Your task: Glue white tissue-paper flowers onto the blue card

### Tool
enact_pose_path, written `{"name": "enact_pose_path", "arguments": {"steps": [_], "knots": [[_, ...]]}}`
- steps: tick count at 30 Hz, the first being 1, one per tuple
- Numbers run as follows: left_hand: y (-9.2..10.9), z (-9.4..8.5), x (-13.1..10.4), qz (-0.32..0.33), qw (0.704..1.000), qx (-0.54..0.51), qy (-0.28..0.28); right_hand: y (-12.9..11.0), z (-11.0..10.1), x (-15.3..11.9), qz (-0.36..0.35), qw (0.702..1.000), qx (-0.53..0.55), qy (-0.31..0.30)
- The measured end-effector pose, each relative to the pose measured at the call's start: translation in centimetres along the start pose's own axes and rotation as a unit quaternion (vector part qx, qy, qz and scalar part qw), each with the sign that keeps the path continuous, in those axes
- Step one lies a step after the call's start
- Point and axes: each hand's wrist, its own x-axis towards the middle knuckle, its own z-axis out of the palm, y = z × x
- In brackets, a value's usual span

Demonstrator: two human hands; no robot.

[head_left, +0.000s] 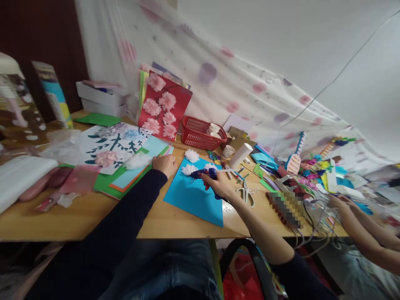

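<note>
My right hand [218, 184] is wrapped round a dark blue hot glue gun [202, 172], with a white glue stick [227, 170] jutting from its rear. The gun is above a bright blue sheet [193, 204], its nozzle near a fluffy white tuft [188, 169]. Another white tuft [191, 156] lies at the sheet's far edge, and a third [210, 166] shows partly behind the gun. My left hand [165, 165] rests with curled fingers left of the blue sheet, beside stacked coloured papers [125, 180]; whatever it may hold is hidden.
Behind stand a red basket [203, 132] with paper cups and a red picture of pink flowers [162, 106]. Scissors [246, 195] and a white tube [241, 155] lie right. A co-worker's hands [340, 204] are among cables at far right. A leaf-patterned sheet [114, 146] lies left.
</note>
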Motion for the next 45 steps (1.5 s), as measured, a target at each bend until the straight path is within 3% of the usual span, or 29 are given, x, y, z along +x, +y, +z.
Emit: {"name": "enact_pose_path", "arguments": {"steps": [9, 13, 22, 29, 36, 41, 45], "knots": [[0.0, 0.2, 0.1, 0.014, 1.0, -0.011, 0.006, -0.1, 1.1, 0.4, 0.033, 0.998, -0.043, 0.011], [0.0, 0.2, 0.1, 0.017, 1.0, -0.012, 0.008, 0.0, 1.0, 0.5, 0.01, 0.999, -0.045, -0.002], [0.0, 0.0, 0.0, 0.015, 1.0, -0.012, 0.003, 0.3, 1.1, -0.2, 0.009, 0.998, -0.049, 0.037], [0.0, -0.1, 0.0, 0.011, 1.0, -0.008, 0.003, 0.5, 0.6, -0.5, -0.011, 0.999, -0.04, 0.007], [0.0, -0.2, 0.0, 0.007, 1.0, -0.001, -0.004, 0.7, 0.7, -0.7, 0.013, 0.993, -0.094, 0.068], [0.1, -0.2, -0.1, 0.007, 1.0, 0.0, -0.006, 0.9, 0.3, -1.1, 0.022, 0.996, -0.089, 0.018], [0.1, -0.3, -0.1, 0.006, 1.0, 0.001, -0.008, 1.4, 0.5, -1.0, 0.024, 0.991, -0.116, 0.06]]}}
